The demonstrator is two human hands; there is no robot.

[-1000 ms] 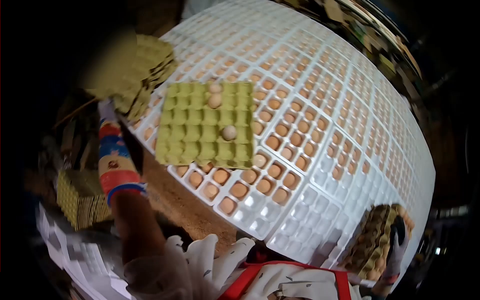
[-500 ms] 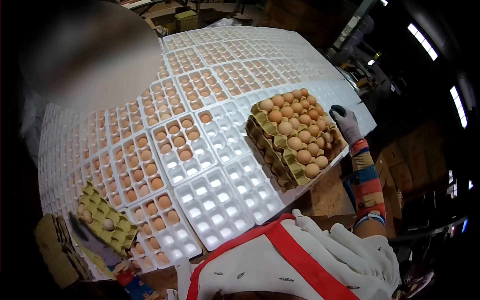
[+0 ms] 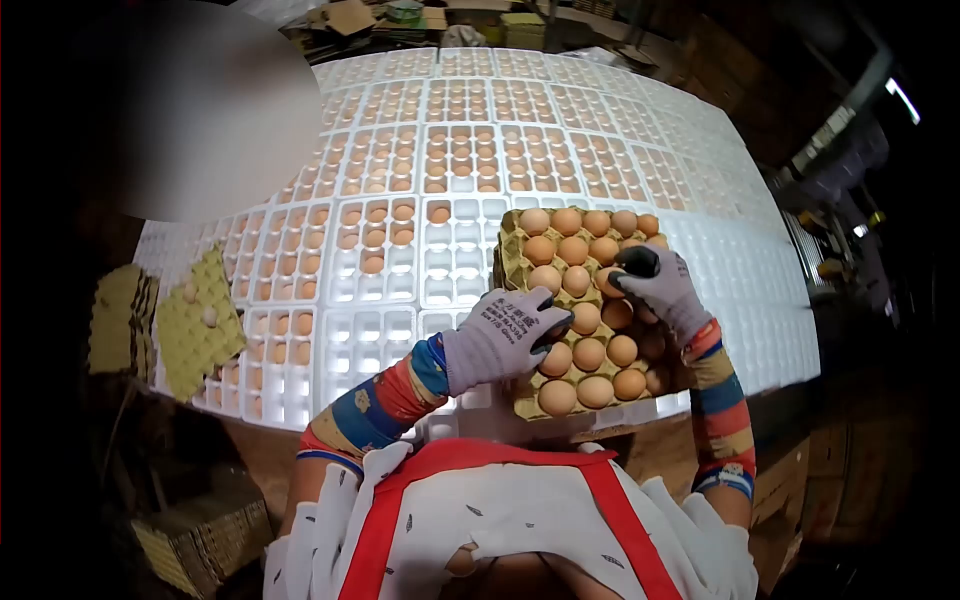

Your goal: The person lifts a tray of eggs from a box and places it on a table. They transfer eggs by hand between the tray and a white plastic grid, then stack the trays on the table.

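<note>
A stack of pulp egg trays [image 3: 512,245] full of brown eggs [image 3: 594,391] stands in front of me on the right. My left hand [image 3: 508,332], in a grey glove with dark fingertips, reaches over the stack's left side. Its fingers curl round an egg that they mostly hide. My right hand [image 3: 660,288], gloved the same way, is over the right part of the top tray, with its fingertips closed on an egg [image 3: 608,282]. White plastic trays [image 3: 371,338] with square cups lie left of the stack; one white tray [image 3: 461,250] holds a single egg.
Many white trays with eggs [image 3: 462,150] cover the table. At the left edge a yellowish pulp tray [image 3: 200,335] with a few eggs lies beside stacked pulp trays [image 3: 120,320]. More pulp trays [image 3: 200,540] stand below the table at left. A blurred round shape blocks the upper left.
My left hand has left the pulp tray at the far left and come to the egg stack. My right hand has moved from the stack's outer side onto its eggs. The view has turned.
</note>
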